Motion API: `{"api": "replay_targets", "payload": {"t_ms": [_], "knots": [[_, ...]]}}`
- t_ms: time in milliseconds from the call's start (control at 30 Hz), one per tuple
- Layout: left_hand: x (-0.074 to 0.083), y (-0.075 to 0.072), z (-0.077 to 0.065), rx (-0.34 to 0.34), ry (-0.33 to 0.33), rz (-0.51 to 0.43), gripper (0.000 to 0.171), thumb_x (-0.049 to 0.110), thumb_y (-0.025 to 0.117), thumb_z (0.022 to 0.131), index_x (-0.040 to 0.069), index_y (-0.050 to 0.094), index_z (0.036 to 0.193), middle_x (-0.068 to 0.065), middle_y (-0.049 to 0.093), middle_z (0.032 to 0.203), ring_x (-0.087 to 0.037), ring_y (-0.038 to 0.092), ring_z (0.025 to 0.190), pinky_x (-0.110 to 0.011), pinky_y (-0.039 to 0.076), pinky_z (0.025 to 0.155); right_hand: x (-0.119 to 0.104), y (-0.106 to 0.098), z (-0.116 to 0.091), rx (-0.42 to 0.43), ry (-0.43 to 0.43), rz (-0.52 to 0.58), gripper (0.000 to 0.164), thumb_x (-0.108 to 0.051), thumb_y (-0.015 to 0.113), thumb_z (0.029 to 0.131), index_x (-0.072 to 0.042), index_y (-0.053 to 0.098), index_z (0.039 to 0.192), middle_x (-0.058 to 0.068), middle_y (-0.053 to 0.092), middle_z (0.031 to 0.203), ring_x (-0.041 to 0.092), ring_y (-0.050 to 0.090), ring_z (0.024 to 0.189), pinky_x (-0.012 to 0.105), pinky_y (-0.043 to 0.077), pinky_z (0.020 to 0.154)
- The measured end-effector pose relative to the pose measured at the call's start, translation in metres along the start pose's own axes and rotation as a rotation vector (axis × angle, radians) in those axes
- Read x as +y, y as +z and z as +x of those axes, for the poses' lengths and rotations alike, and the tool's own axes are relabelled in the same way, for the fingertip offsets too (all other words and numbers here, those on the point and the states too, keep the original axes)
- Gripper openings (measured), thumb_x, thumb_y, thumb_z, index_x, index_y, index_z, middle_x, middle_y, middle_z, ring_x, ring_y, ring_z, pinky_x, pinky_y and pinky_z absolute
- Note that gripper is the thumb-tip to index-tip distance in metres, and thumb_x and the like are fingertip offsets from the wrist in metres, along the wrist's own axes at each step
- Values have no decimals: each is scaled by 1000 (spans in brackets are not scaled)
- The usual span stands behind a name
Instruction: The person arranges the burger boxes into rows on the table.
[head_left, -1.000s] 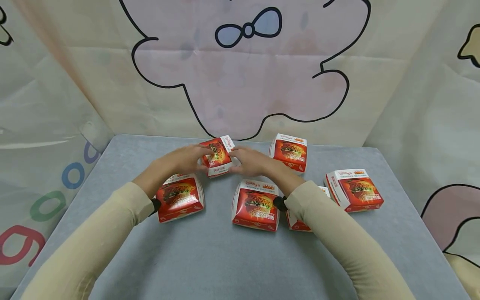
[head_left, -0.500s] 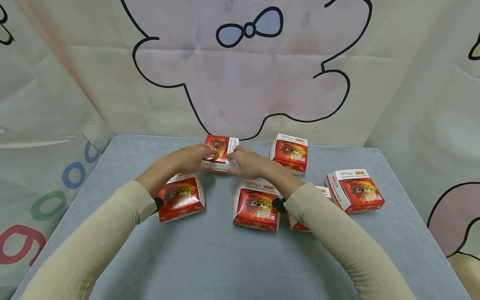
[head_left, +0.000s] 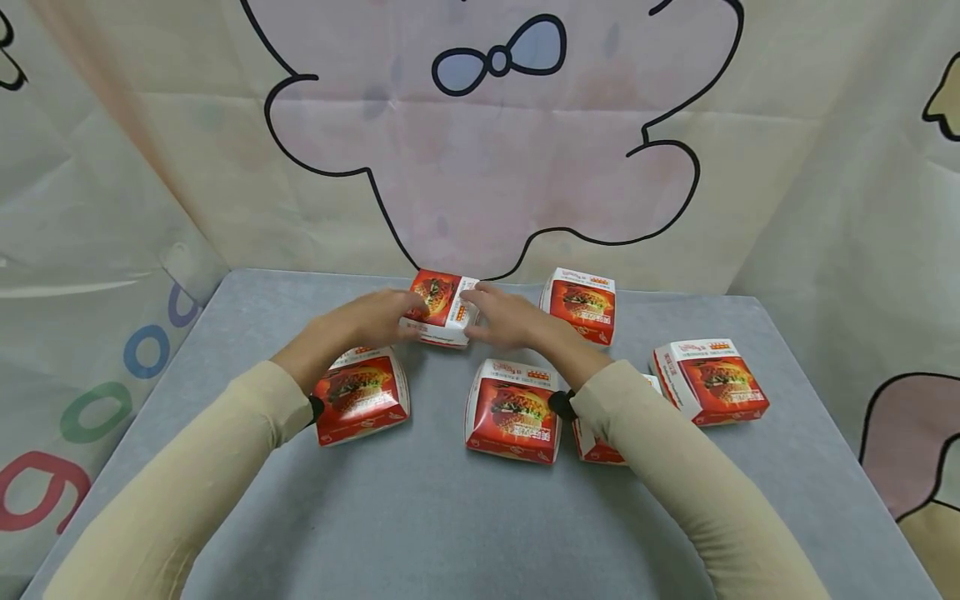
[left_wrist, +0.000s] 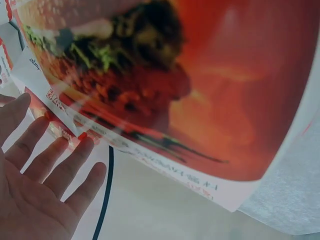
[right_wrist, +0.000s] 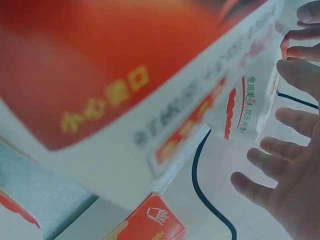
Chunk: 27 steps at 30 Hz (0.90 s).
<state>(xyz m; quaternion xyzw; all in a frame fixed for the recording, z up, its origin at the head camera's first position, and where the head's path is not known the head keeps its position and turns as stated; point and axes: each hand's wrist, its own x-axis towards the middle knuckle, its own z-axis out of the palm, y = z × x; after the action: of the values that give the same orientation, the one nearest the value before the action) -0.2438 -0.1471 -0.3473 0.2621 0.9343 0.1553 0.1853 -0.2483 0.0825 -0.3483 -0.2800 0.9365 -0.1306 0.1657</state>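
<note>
Tabletop [head_left: 442,525] | left hand [head_left: 373,318] | right hand [head_left: 506,317] | box [head_left: 442,293] between, partly hidden

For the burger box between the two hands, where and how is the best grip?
Probably by its opposite left and right side walls, one hand from each side: the burger box is squat with a broad top, and the left hand and right hand flank those walls.

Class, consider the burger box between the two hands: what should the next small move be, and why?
Probably turn the burger box anticlockwise: the left hand and right hand flank it, and its white strip faces right, whereas the front middle box and back right box have theirs at the far edge.
</note>
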Motion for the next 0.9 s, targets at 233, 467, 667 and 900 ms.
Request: {"api": "replay_targets", "payload": {"t_ms": [233, 467, 667, 900], "knots": [[-4, 1, 1, 12, 24, -22, 37, 17, 64, 97, 3, 59, 131, -15, 59, 133, -31, 54, 120, -52, 41, 106, 8, 2, 2, -26, -14, -32, 65, -30, 65, 96, -21, 38, 155, 17, 20, 163, 36, 23, 148, 62, 24, 113], [-4, 1, 1, 29, -15, -17, 42, 20, 62, 97, 4, 57, 136, -21, 46, 147, -38, 44, 134, -56, 35, 110, 5, 4, 1, -9, -28, -87, 59, -35, 67, 94, -25, 48, 149, 15, 37, 155, 32, 28, 145, 70, 17, 111], [1, 1, -1, 62, -69, 15, 54, 27, 61, 98, 9, 47, 147, -24, 30, 157, -43, 32, 142, -62, 30, 110, 1, 7, 1, 16, -20, -92, 55, -35, 67, 93, -27, 53, 146, 14, 47, 141, 29, 43, 131, 69, 27, 106], [1, 5, -4, 77, -59, 72, 53, 32, 60, 99, 13, 49, 148, -23, 35, 154, -41, 41, 137, -61, 35, 107, 1, 9, 1, 21, -36, -89, 54, -35, 65, 95, -27, 52, 146, 14, 46, 139, 29, 49, 124, 58, 40, 100]]}}
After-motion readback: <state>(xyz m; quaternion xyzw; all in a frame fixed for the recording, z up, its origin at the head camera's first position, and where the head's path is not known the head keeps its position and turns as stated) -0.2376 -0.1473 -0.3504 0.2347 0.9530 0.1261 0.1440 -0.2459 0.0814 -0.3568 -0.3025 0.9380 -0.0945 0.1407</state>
